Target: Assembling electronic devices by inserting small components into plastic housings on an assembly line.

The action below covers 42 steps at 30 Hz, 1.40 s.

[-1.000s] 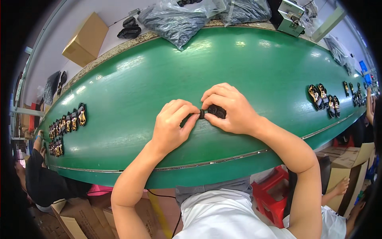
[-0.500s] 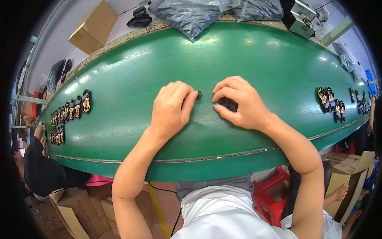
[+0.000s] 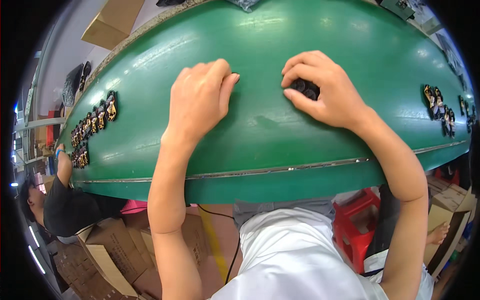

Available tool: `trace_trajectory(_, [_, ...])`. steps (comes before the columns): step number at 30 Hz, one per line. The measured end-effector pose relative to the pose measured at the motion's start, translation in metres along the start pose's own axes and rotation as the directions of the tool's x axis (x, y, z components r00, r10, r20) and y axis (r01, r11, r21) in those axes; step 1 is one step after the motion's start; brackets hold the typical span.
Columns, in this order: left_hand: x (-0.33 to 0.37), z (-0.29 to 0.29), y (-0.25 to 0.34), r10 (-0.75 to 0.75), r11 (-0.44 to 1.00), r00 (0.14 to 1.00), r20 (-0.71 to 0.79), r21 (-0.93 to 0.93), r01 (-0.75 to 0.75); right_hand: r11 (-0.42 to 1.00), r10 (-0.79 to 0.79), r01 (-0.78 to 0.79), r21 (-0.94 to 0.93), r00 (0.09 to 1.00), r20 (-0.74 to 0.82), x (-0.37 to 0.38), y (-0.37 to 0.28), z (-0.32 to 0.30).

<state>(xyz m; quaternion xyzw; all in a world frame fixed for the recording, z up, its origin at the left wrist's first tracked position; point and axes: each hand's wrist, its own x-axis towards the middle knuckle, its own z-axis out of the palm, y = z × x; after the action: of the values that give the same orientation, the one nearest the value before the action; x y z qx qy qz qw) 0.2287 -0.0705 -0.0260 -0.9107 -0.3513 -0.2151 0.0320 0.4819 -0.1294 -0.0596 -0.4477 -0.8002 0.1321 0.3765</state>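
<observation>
The left hand (image 3: 200,97) is pinching a small black piece (image 3: 237,77) at thumb and fingertip; only its edge is showing past the thumb. The right hand (image 3: 330,90) is curling around black round parts (image 3: 305,89), which are sitting inside its bent fingers, to the right of the left grip and well apart from it. A green table (image 3: 260,155) is extending beneath both grips. Black-and-gold pieces (image 3: 111,106) are lying in rows well left of the left grip; similar pieces (image 3: 430,95) are lying well right of the right grip.
</observation>
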Motion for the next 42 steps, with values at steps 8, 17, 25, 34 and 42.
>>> trace_trajectory(8, [-0.003,0.002,-0.019,-0.213,0.949,0.974,-0.074,-0.252,0.189,1.000,0.020,-0.020,-0.013,1.000,0.004,-0.004,0.002,0.003])
trace_trajectory(17, [-0.009,0.013,-0.016,-0.126,0.953,0.992,-0.013,-0.278,0.118,0.938,-0.005,-0.161,-0.307,0.880,-0.476,0.015,0.034,-0.033])
trace_trajectory(25, [-0.008,0.026,0.004,-0.038,0.937,0.996,0.080,-0.344,0.063,0.908,0.400,-0.352,0.226,0.889,-0.223,0.048,0.167,-0.052])
trace_trajectory(34, [-0.008,0.035,0.025,0.088,0.954,0.976,0.197,-0.300,-0.026,0.957,0.281,-0.285,-0.047,0.957,-0.072,0.124,0.151,0.000])
trace_trajectory(42, [-0.022,0.036,0.006,0.066,0.955,0.980,0.187,-0.295,-0.008,0.921,0.222,-0.308,0.238,0.918,0.330,0.067,0.079,-0.025])
